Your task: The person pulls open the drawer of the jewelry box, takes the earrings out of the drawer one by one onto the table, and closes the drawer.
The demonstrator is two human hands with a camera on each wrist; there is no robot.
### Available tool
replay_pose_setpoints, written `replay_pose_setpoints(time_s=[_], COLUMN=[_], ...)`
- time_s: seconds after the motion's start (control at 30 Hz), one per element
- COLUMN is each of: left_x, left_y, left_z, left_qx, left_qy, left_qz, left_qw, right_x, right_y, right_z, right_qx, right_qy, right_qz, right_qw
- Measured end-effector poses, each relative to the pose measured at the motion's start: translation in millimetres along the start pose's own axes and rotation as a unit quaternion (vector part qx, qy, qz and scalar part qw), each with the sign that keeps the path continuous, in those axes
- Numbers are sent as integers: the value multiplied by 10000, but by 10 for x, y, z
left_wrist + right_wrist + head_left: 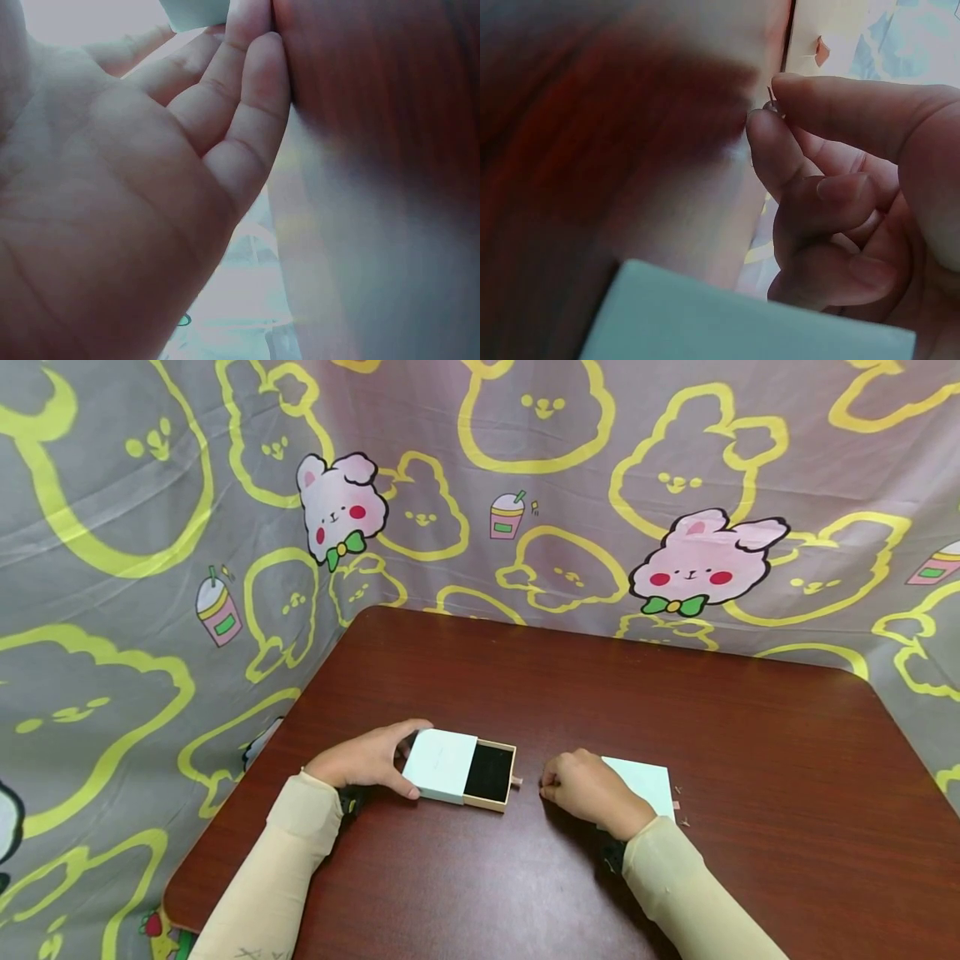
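Observation:
A pale mint jewelry box (442,764) lies on the table, its drawer (507,807) pulled partway out to the right. Black padding (489,772) lines the drawer, and a short pinkish ribbon tab (517,782) sticks out from its end. My left hand (367,760) grips the box's left end between thumb and fingers. Just right of the tab, low over the table, is my right hand (588,785). In the right wrist view its thumb and index finger pinch a tiny stud earring (771,106) with a thin post pointing up; the head view hides it.
A second mint box (648,783) lies partly behind my right hand. Tiny metallic pieces (678,790) sit beside its right edge, near its ribbon tab (676,805). A patterned curtain (570,560) hangs behind and left of the brown table (600,693).

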State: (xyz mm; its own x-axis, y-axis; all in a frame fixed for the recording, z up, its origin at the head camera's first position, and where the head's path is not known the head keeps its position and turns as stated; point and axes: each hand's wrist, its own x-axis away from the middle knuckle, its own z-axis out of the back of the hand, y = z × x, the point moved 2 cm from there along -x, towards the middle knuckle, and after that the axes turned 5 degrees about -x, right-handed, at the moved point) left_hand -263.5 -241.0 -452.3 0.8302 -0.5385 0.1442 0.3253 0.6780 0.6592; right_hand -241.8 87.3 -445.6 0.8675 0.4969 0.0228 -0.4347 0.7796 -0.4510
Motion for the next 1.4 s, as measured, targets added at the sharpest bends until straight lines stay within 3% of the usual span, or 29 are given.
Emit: replay_pose_setpoints(time_s=[1.4], left_x=[-12], left_y=[-9], left_z=[-6], left_qx=[-15], left_qy=[-22], left_qz=[109], left_qw=[9999], right_x=[-2], right_y=[14], right_z=[5], right_qx=[0], right_qy=[3], right_qz=[65], right_qw=[10000])
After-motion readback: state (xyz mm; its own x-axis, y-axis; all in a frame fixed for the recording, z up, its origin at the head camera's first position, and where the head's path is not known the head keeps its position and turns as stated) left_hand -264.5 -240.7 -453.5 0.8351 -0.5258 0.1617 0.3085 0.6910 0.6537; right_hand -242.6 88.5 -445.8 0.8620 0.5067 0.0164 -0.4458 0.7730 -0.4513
